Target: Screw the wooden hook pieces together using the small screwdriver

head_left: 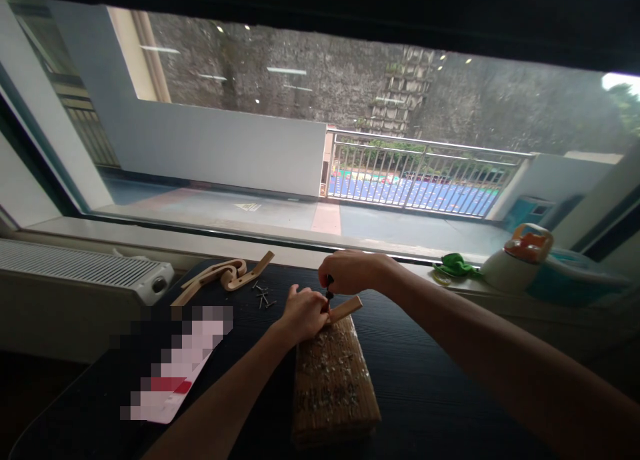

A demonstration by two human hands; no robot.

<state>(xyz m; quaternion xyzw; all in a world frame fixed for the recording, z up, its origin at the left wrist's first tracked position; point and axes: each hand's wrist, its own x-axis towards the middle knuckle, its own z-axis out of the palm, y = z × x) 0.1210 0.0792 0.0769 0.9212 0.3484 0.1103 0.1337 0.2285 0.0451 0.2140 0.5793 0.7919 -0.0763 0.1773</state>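
My left hand (301, 313) is closed on a light wooden piece (347, 309), pressing it against the far end of a brown woven block (333, 379) on the dark table (430, 380). Just above it, my right hand (350, 271) is wrapped round a small dark tool (329, 290) that points down at the wooden piece. The tool's tip is hidden between my hands.
More curved wooden pieces (225, 275) lie at the table's far left, with several small screws (263, 297) beside them. A white packet (175, 367) lies near left. A radiator (80, 268) stands left; a green cloth (457, 265) and a white appliance (520, 260) rest on the windowsill.
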